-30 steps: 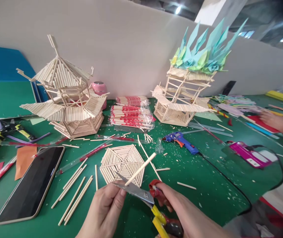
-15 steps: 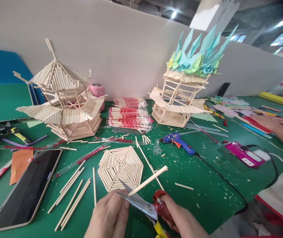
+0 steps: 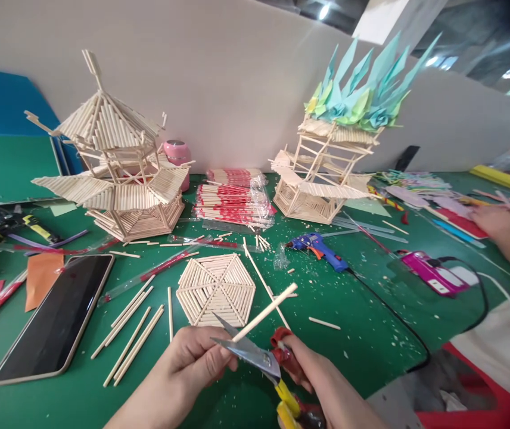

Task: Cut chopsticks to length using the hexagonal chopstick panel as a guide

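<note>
Pale grey wall behind a scrap-flecked green table
Near its front edge, the right hand and left hand respectively grip red-and-yellow-handled steel scissors and pinch, between parted blades, a slim pale wooden stick.

Scissors gaping around stick

The pale, straight stick is slanting forward and right, its far end jutting free. The scissors are pointing forward and left, silver blades standing apart on either side of it, handles showing red and yellow.
</note>
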Demonstrator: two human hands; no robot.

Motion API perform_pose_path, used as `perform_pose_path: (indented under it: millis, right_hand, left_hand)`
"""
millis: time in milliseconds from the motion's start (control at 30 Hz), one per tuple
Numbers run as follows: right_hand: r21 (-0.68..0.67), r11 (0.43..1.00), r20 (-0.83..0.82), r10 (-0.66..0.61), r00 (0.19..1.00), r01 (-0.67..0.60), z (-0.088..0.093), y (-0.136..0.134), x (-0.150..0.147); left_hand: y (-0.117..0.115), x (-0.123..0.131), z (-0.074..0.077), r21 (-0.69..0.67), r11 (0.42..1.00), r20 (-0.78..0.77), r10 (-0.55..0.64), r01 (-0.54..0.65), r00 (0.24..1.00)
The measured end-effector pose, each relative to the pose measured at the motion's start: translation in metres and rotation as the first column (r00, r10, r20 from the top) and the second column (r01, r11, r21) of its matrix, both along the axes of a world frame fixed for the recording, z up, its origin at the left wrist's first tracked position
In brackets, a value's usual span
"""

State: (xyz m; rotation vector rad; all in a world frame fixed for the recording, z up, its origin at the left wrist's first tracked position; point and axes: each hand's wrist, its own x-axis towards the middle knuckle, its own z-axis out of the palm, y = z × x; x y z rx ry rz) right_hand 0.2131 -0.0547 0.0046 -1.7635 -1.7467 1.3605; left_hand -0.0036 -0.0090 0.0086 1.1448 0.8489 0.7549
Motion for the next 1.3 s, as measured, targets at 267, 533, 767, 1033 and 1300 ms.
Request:
perform_pose_path:
  millis: [267, 533, 767, 1033, 1300]
  right_hand:
    - [-0.005, 0.998, -0.035, -0.062, 0.997, 0.062, -0.007, -0.004, -0.006]
    - [0.055, 0.998, -0.036, -0.03, 0.999, 0.032, 0.012, -0.006, -0.008]
    - [0.042, 0.999, -0.103, 0.0, 0.995, 0.005, 0.023, -0.007, -0.011]
    - [0.03, 0.998, -0.098, -0.057, 0.994, 0.06, 0.019, -0.006, -0.015]
    - [0.068, 0.997, -0.002, -0.021, 1.0, 0.021, 0.018, -0.005, -0.011]
  left_hand:
    - [-0.002, 0.016, -0.012, 0.063, 0.985, -0.117, 0.168, -0.162, 0.979]
    - [-0.003, 0.013, -0.005, 0.007, 0.991, -0.05, 0.131, -0.131, 0.99]
    - [0.001, 0.008, -0.01, -0.295, 0.954, 0.248, 0.031, 0.045, 0.968]
    - [-0.004, 0.019, -0.008, -0.011, 0.975, -0.028, 0.223, -0.224, 0.974]
    - [0.0, 0.009, -0.01, -0.272, 0.962, 0.302, 0.109, -0.024, 0.947]
